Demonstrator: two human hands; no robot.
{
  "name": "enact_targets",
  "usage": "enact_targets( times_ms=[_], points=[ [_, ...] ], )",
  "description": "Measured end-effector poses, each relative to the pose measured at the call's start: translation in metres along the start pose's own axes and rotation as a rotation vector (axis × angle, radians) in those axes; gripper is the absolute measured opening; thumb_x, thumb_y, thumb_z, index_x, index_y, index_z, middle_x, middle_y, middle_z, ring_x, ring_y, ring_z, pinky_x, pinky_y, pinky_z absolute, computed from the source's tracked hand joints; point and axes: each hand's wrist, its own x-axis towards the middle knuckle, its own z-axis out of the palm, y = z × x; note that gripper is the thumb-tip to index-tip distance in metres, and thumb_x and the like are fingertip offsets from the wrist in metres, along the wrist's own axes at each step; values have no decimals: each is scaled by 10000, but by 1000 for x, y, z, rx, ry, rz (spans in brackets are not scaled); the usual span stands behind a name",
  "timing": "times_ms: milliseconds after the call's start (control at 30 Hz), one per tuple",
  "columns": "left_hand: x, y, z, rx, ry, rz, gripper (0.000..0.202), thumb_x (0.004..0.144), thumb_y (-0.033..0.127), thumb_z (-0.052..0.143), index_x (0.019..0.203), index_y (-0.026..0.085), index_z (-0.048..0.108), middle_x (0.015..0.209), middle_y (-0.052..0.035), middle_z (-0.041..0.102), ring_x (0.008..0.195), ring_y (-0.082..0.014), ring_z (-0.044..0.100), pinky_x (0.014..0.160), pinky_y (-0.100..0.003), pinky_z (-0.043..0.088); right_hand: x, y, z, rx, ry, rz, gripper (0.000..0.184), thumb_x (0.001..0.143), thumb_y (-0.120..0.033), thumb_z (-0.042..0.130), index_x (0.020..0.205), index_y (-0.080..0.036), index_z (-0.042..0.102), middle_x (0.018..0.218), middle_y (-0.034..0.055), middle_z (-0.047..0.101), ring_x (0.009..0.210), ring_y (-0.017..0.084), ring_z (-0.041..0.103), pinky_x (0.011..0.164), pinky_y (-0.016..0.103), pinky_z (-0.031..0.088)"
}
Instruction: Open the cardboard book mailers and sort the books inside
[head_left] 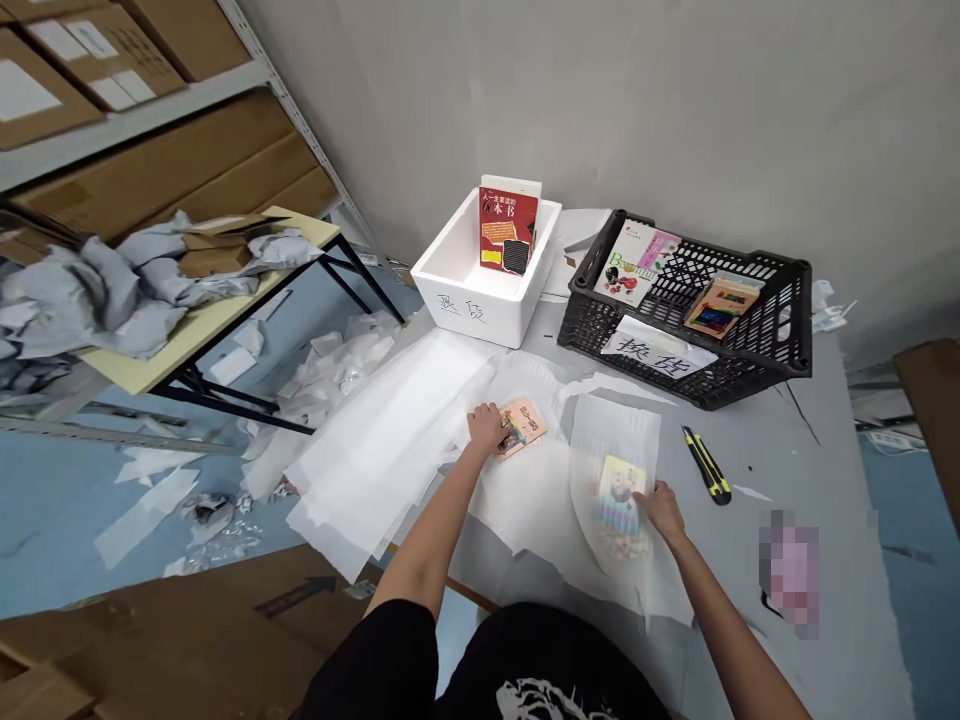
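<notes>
Left hand [487, 428] curls over a small book [526, 428], gripping it down on a foam sheet [529, 510]; right hand [664, 508], half open, presses its fingers on a second book [619, 510], steadying it, near a yellow cutter [707, 465].

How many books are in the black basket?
2. The black basket holds a fruit-covered book on the left and a colourful book on the right. More could be hidden underneath.

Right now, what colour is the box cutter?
The box cutter is yellow and black, clearest in the head view.
</notes>
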Motion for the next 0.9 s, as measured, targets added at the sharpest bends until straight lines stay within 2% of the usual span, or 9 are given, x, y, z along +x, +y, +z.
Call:
enact_targets(
  times_ms=[133, 200, 267, 400, 500, 567, 733, 800, 900],
  points=[
    [-5, -5, -2, -21, -21, -30, 483, 750, 354, 621, 1131, 138, 417, 1134, -160, 503, 1069, -294, 518, 865, -379, 345, -19, -17, 6, -70, 268, 81, 651, 708, -362, 576, 1260, -54, 423, 1224, 248, 472, 1175, 374, 437, 952, 453, 351],
    [-12, -7, -3, -61, -26, -45, 492, 747, 330, 625, 1147, 145, 405, 1189, -173, 475, 1090, -299, 522, 878, -386, 344, -29, -33, 12, -75, 435, 12, 652, 715, -339, 581, 1273, -47, 413, 1256, 263, 429, 1182, 383, 408, 975, 475, 321],
    [-17, -10, -2, -115, -48, -60, 499, 735, 301, 637, 1148, 138, 409, 1189, -188, 492, 1111, -313, 522, 889, -399, 346, -39, -56, 20, -45, 490, -122, 592, 740, -304, 549, 1260, -48, 429, 1274, 259, 415, 1199, 374, 386, 995, 486, 299],
    [-17, -16, -5, -270, -174, -2, 359, 739, 259, 623, 1058, 146, 504, 985, -138, 644, 993, -292, 604, 824, -368, 408, -52, -116, 46, 139, 265, -347, 445, 763, -276, 505, 1164, -81, 510, 1223, 214, 500, 1192, 324, 419, 1019, 455, 296],
    [-19, -12, -9, -427, -255, 134, 226, 805, 299, 548, 1006, 199, 574, 944, -59, 690, 903, -223, 642, 765, -298, 450, -53, -158, 66, 490, 12, -267, 447, 729, -389, 576, 1092, -130, 544, 1136, 176, 584, 1125, 312, 495, 984, 449, 347],
    [-24, -1, -10, -581, -287, 230, 269, 845, 341, 486, 1059, 206, 576, 965, -35, 698, 874, -190, 652, 743, -272, 471, -52, -174, 73, 571, -47, -240, 442, 766, -500, 511, 1053, -167, 558, 983, 118, 655, 956, 269, 598, 855, 405, 451],
    [-39, 42, -5, -1059, -365, 260, 358, 859, 377, 436, 1121, 166, 558, 938, -54, 698, 809, -178, 660, 723, -289, 504, -38, -153, 46, 682, 31, -233, 573, 744, -682, 396, 960, -190, 596, 849, 47, 689, 794, 206, 639, 708, 311, 496],
    [-41, 46, -3, -983, -266, 179, 336, 859, 354, 431, 1102, 168, 569, 1020, -82, 674, 868, -189, 648, 787, -320, 493, -28, -125, 19, 681, 135, -178, 645, 697, -736, 381, 928, -170, 584, 844, 62, 685, 787, 211, 632, 697, 313, 495],
    [-41, 27, 1, -805, -39, -6, 368, 818, 306, 494, 1148, 146, 529, 1219, -159, 561, 1125, -267, 534, 943, -406, 404, -15, -77, -19, 594, 254, -60, 691, 704, -744, 295, 916, -141, 558, 847, 107, 666, 788, 232, 622, 686, 339, 492]
  ],
)
